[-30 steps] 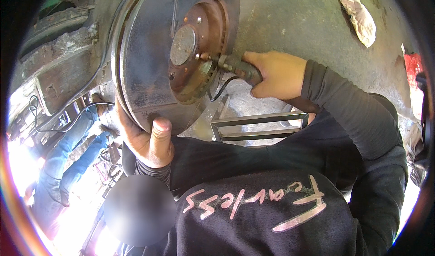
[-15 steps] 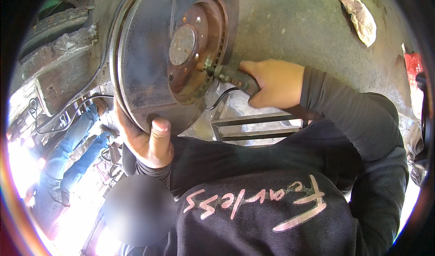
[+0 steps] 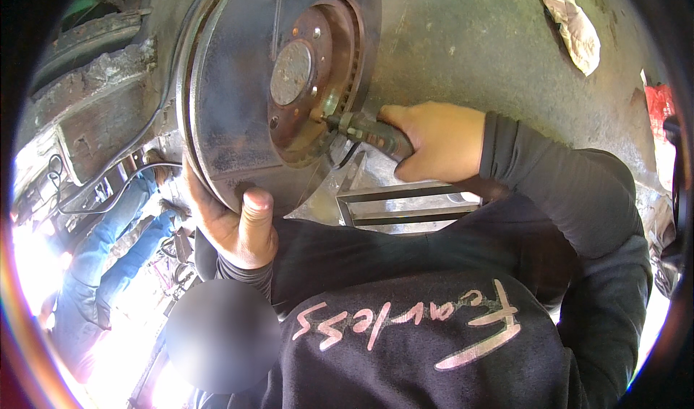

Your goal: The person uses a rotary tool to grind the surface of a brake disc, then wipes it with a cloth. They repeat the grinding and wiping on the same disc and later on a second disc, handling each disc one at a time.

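Observation:
A large brake disc (image 3: 235, 105) stands tilted on edge in front of me, with a rusty raised hub in its middle and bolt holes around it. My left hand (image 3: 238, 228) grips its lower rim, the thumb on the front face and the fingers hidden behind. In my right hand (image 3: 444, 140) is a dark, slim die grinder (image 3: 374, 135), fingers wrapped round its body. The grinder's tip points at the rusty side wall of the hub, where a lighter patch shows; whether it touches cannot be made out.
A black cord (image 3: 152, 120) runs along the left. A metal frame (image 3: 405, 192) stands below the grinder. A crumpled cloth (image 3: 572, 26) lies on the floor at far right, a red-and-white bag (image 3: 658, 112) nearby. Another person's jeans-clad legs (image 3: 119, 243) are at the left.
The die grinder's tip has shifted slightly down along the hub wall, and my right hand has tilted a little with it. My left hand holds the disc in the same place.

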{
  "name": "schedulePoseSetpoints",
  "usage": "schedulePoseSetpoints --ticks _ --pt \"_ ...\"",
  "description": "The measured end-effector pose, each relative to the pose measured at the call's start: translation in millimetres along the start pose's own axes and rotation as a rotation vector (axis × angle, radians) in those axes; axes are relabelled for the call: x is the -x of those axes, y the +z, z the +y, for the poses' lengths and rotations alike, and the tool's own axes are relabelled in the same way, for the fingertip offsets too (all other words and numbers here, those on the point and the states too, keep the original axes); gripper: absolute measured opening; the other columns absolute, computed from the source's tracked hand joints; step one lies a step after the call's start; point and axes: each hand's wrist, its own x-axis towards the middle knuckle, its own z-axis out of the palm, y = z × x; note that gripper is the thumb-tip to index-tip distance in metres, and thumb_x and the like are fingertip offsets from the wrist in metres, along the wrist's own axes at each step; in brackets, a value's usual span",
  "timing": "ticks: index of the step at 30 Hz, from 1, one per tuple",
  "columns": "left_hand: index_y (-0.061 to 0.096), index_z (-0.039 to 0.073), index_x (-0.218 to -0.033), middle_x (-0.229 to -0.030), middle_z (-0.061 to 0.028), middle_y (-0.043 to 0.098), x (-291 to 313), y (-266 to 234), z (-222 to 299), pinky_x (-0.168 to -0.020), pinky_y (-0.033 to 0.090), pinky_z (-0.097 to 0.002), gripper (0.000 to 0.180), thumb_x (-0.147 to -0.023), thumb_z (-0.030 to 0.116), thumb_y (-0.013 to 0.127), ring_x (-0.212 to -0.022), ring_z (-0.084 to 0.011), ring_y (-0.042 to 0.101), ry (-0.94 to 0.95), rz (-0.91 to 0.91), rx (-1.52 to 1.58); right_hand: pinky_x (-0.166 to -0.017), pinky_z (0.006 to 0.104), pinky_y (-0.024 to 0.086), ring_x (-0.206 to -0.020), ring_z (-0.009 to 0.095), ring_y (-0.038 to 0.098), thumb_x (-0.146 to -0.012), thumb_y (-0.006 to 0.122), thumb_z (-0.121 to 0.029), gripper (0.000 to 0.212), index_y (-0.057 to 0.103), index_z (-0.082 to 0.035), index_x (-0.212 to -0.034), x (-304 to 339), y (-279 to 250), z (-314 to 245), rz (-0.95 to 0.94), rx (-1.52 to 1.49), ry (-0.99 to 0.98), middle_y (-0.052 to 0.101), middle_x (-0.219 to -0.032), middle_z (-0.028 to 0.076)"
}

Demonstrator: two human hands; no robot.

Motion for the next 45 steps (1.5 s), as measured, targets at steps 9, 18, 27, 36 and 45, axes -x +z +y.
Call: schedulePoseSetpoints --ticks 9,18,27,36,45 --pt "0.025 -0.003 -0.145 -0.135 -0.0154 0.045 -0.4 0.7 -1.2 -0.106 0.031 -0.0386 0.1 -0.076 0.044 0.079 -0.124 -0.025 0.044 0.0 -0.001 0.028 -0.078 0.0447 0.049 -0.09 0.042 0.063 -0.072 0.066 -0.018 0.051 0.052 0.001 -0.117 -0.4 1.0 1.4 0.0 0.004 -0.001 0.064 -0.091 0.026" --pt "0.025 -0.003 -0.145 -0.136 -0.0153 0.044 0.2 0.6 0.0 -0.107 0.031 -0.0387 0.1 -0.076 0.044 0.079 -0.125 -0.0251 0.043 -0.006 -0.005 0.018 -0.076 0.0456 0.049 -0.087 0.042 0.063 -0.072 0.066 -0.019 0.049 0.052 0.001 -0.114 -0.7 3.0 -2.5 0.013 0.009 0.025 0.064 -0.089 0.026" --pt "0.025 -0.004 -0.145 -0.134 -0.0151 0.045 -0.2 1.6 -1.7 -0.106 0.032 -0.0388 0.099 -0.076 0.043 0.08 -0.124 -0.0249 0.044 0.0 0.001 0.036 -0.075 0.0454 0.049 -0.085 0.042 0.063 -0.072 0.065 -0.018 0.049 0.052 0.001 -0.115 -0.2 5.4 -1.5 0.029 0.034 -0.011 0.065 -0.087 0.026" --pt "0.026 -0.003 -0.144 -0.133 -0.0152 0.047 0.4 0.7 -2.2 -0.104 0.034 -0.0381 0.098 -0.076 0.044 0.079 -0.121 -0.0243 0.046 0.0 0.005 0.023 -0.074 0.046 0.049 -0.084 0.042 0.063 -0.072 0.065 -0.018 0.048 0.052 0.002 -0.113 -1.5 9.1 1.3 0.058 0.03 -0.005 0.064 -0.086 0.026" --pt "0.026 -0.003 -0.145 -0.133 -0.0145 0.047 -2.3 1.1 -2.2 -0.104 0.034 -0.0373 0.096 -0.078 0.042 0.078 -0.121 -0.024 0.046 0.02 -0.003 0.03 -0.074 0.0467 0.049 -0.084 0.042 0.063 -0.071 0.065 -0.017 0.047 0.052 0.001 -0.112 -2.6 8.0 4.1 0.067 0.035 -0.027 0.064 -0.085 0.025"
